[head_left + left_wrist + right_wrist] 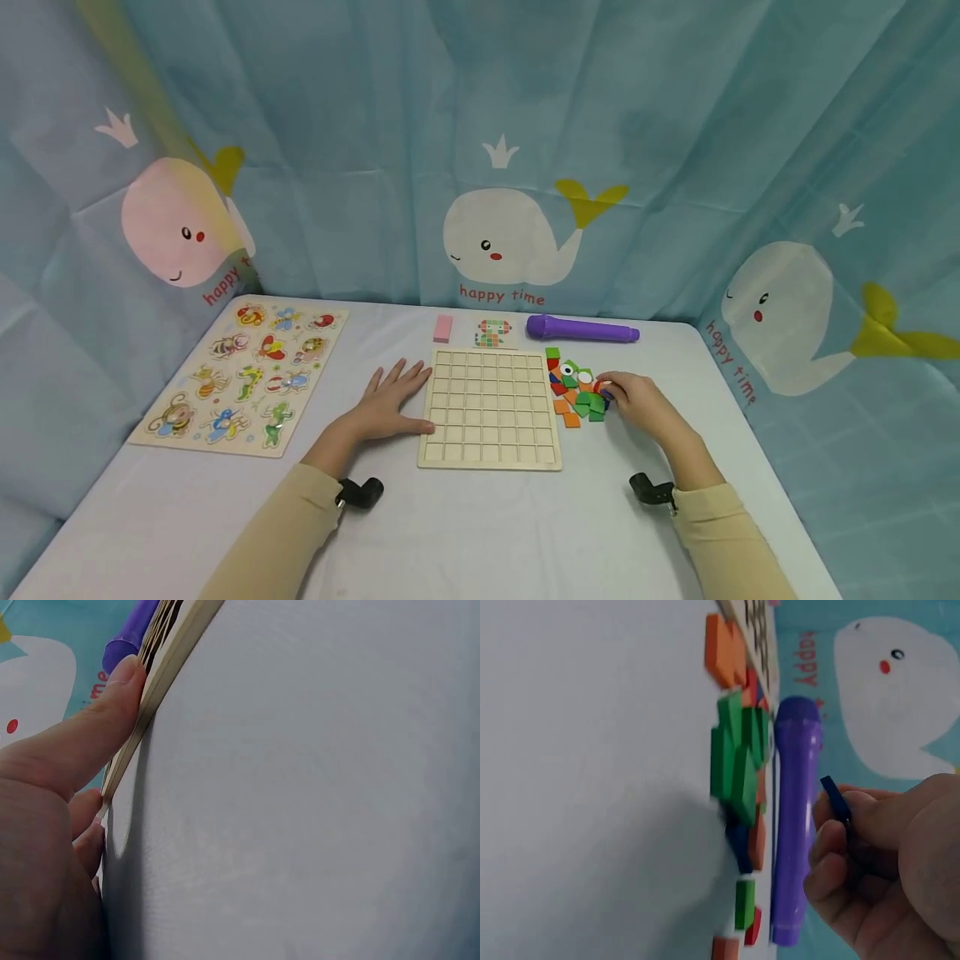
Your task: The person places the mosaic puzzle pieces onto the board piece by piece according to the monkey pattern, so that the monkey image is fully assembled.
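Note:
In the head view a wooden grid board (491, 410) with rows of square recesses lies flat on the table. My left hand (384, 407) lies beside its left edge with fingers spread, the thumb touching the rim. A loose pile of small coloured tiles (588, 403), green, orange, red and blue, sits along the board's right side. My right hand (643, 405) is over the right end of that pile. In the right wrist view a thin dark blue tile (835, 799) is pinched between thumb and fingers, raised off the table.
A purple toy microphone (582, 329) lies behind the pile. A pattern card (492, 332) and a pink block (443, 328) are behind the board. To the left lies an insect puzzle board (243, 377). A blue whale-print curtain (352, 167) hangs around the table.

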### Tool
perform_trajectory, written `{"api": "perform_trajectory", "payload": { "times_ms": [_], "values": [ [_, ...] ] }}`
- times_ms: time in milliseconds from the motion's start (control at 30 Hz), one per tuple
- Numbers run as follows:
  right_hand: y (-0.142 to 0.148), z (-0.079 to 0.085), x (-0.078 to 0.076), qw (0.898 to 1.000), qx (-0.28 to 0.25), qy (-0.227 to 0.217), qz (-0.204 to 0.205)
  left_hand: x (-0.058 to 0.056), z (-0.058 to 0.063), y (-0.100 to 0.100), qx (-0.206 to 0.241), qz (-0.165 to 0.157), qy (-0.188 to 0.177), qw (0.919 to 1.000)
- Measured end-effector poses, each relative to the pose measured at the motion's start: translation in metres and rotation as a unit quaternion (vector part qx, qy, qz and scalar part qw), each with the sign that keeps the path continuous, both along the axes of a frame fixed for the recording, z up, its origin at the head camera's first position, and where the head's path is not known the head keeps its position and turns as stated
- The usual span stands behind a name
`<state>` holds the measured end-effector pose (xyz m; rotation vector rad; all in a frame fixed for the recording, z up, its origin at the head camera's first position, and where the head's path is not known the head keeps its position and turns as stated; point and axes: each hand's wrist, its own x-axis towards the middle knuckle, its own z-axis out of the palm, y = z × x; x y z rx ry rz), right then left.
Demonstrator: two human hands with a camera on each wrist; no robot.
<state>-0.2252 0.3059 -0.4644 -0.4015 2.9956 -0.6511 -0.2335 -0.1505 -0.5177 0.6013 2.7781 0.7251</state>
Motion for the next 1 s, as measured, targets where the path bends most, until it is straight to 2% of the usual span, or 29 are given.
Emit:
{"api": "perform_trajectory", "payload": {
  "times_ms": [100,333,500,767,1000],
  "values": [
    [-0.01,0.002,0.0,1.0,-0.019,-0.01,0.011,0.0,-0.001,0.0,-0.001,0.002,-0.002,1.0],
    [-0.029,-0.001,-0.002,0.996,-0.081,-0.024,-0.006,-0.001,-0.002,-0.001,0.003,0.003,-0.006,1.0],
    [-0.045,-0.006,-0.011,0.993,-0.111,-0.028,-0.029,-0.001,-0.002,-0.001,0.003,0.005,-0.007,1.0],
    [-0.069,-0.015,-0.027,0.989,-0.129,-0.069,-0.018,-0.001,0.001,0.0,0.007,0.009,-0.01,0.9999],
    [-0.081,-0.024,-0.031,0.987,-0.142,-0.066,-0.027,0.0,0.0,0.0,0.006,0.01,-0.011,0.9999]
  ]
}}
